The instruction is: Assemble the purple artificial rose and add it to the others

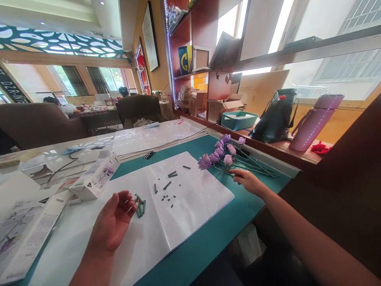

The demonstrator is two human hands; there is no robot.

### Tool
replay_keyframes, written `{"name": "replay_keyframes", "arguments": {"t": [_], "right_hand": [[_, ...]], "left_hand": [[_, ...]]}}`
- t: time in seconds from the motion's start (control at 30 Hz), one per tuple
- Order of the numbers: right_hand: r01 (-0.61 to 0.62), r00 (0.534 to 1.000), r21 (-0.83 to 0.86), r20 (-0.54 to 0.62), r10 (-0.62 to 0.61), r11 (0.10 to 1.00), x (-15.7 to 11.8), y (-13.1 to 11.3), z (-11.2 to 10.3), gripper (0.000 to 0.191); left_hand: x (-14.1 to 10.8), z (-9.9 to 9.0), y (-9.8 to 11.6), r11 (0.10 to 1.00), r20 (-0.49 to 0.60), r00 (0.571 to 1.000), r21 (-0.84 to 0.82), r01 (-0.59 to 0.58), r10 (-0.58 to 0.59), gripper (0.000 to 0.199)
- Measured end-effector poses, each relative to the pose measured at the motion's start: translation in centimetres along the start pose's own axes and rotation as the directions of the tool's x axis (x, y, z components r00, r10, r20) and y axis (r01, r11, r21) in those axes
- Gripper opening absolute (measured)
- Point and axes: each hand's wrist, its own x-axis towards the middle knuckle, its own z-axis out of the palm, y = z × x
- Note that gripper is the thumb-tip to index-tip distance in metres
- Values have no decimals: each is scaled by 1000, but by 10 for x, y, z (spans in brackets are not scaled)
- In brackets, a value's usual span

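Observation:
My left hand [117, 216] hovers palm-up over the white paper [190, 210], its fingers curled and apart, beside a small pile of green tube pieces [140, 208]. Whether anything small lies in its fingers is hard to make out. At the right, my right hand [247, 180] has its fingers closed at the green stem of a flower, next to a bunch of purple flowers [204, 161] and pink flowers [228, 159]. More green pieces [167, 185] and tiny bits [167, 197] are scattered on the paper.
Printed boxes [97, 176] stand at the left on the table. Under the paper lies a teal mat [226, 222]. On the ledge at the right are a teal basket [239, 121], a black bag [275, 117] and a pink flask [315, 123]. People sit farther back.

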Motion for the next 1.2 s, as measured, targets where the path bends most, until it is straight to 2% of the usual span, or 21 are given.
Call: {"name": "replay_keyframes", "arguments": {"t": [0.13,0.27,0.47,0.67,0.87,1.2], "right_hand": [[-71,988,-18,133,73,997,0,-3,1,43],[-142,958,-19,249,142,990,6,-8,5,48],[-227,913,5,348,211,974,17,-9,8,50],[-291,894,47,368,254,956,25,-4,7,46],[-347,889,63,340,307,936,25,0,4,43],[-361,895,25,291,338,932,21,-1,4,44]], "left_hand": [[1,1,-1,999,-6,1000,27,17,-17,38],[2,1,-1,999,-9,1000,25,21,-20,38],[4,-3,-2,999,-1,1000,38,16,-16,38],[2,-3,-4,999,23,1000,43,11,-12,41],[0,0,-4,999,35,999,41,8,-9,45],[-1,-4,-8,1000,101,995,-1,-4,4,35]]}}
